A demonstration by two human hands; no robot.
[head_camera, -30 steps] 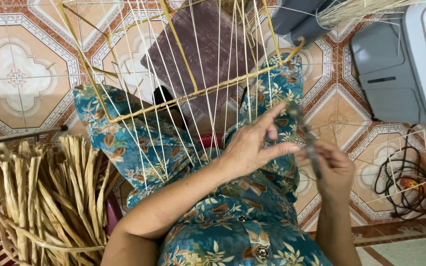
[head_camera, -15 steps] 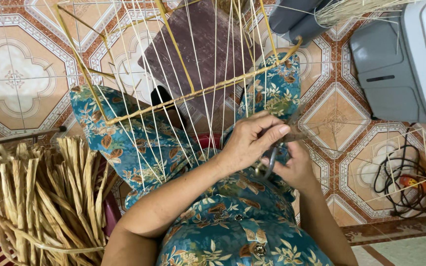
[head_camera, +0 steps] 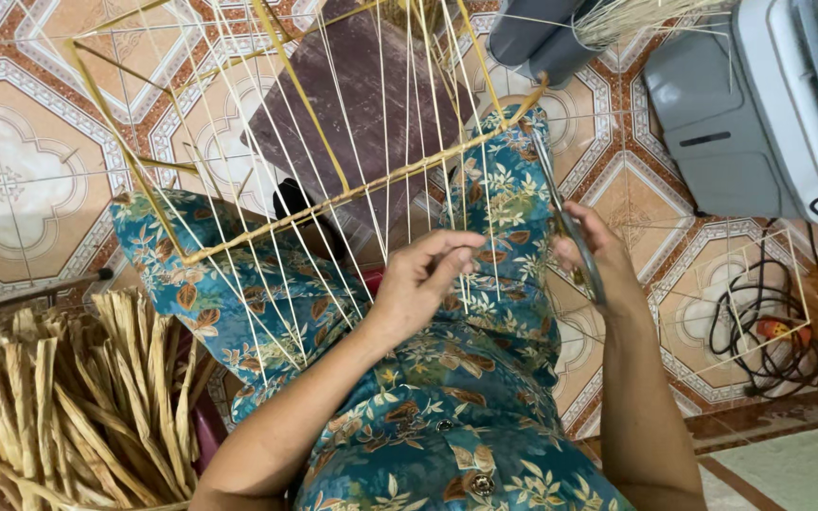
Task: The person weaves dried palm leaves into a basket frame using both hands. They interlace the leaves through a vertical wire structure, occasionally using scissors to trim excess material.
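Basket (head_camera: 11,473) at near left is stuffed with dried reed strips (head_camera: 78,397). The bamboo frame (head_camera: 333,189) sits on the lap, just beyond both hands. Left hand (head_camera: 423,284) pinches a thin strand, right hand (head_camera: 594,255) is clamped on scissors (head_camera: 570,232).

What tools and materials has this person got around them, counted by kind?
Bamboo frame: 1
Scissors, in the right hand: 1
Bundle of dried strips: 1
Coil of black cable: 1
The left hand pinches a thin string.
Total: 4

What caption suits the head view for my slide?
Left hand pinches thin strips of a cane frame on the lap; right hand holds scissors.
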